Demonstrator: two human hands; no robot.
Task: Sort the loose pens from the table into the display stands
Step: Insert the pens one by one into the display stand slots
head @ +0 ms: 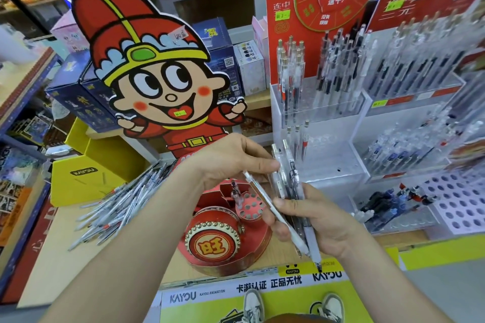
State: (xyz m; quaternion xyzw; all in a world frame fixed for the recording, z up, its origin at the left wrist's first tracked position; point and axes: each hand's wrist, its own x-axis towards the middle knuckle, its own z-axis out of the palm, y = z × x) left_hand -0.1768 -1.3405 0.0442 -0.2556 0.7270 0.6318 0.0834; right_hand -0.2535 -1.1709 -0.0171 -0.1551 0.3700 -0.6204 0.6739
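Note:
My right hand (321,220) grips a bundle of clear and white pens (287,178), their caps pointing up and tips down. My left hand (231,162) reaches across and pinches the upper ends of pens in that bundle. A loose pile of pens (123,199) lies on the table to the left. Clear acrylic display stands (320,118) on the right hold rows of upright pens, with red header cards behind them.
A big cartoon cardboard figure (157,68) stands at the centre back, with a red drum-shaped holder (223,238) in front. A yellow box (86,173) sits behind the pile. A white perforated tray (456,202) lies at the far right. Boxes fill the shelves behind.

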